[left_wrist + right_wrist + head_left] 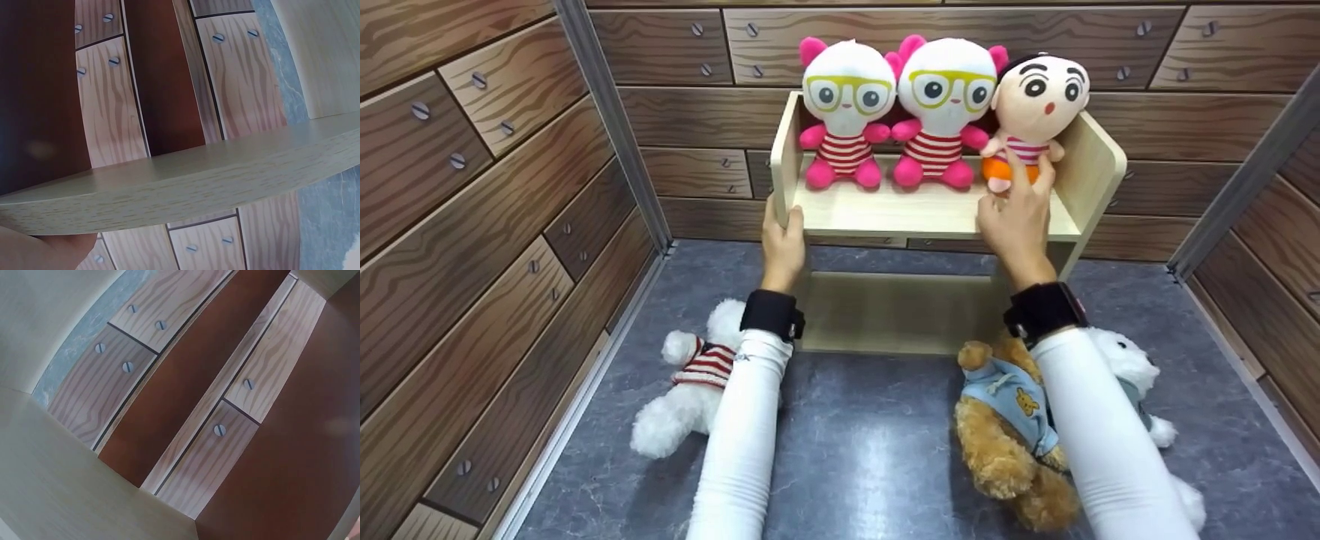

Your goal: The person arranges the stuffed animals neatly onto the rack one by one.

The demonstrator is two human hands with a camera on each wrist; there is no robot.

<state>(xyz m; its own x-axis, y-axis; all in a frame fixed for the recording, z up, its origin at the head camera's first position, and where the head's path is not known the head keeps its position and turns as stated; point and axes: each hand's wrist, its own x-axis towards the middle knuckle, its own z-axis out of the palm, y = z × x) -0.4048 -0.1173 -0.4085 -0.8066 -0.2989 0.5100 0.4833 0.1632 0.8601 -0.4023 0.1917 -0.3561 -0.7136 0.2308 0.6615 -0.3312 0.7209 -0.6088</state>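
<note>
My left hand grips the left side panel of a pale wooden shelf; in the left wrist view, part of that hand shows against the panel's edge. On the top board, at the right end, sits a black-haired doll with a striped top and orange shorts. My right hand touches the front of its body with extended fingers. Two pink-and-white plush toys with yellow glasses, one on the left and one in the middle, sit upright beside it.
A white plush in a striped top lies on the grey floor at left. At right lie a brown teddy bear in blue and another white plush, partly behind my arm. Wood-patterned walls enclose the space.
</note>
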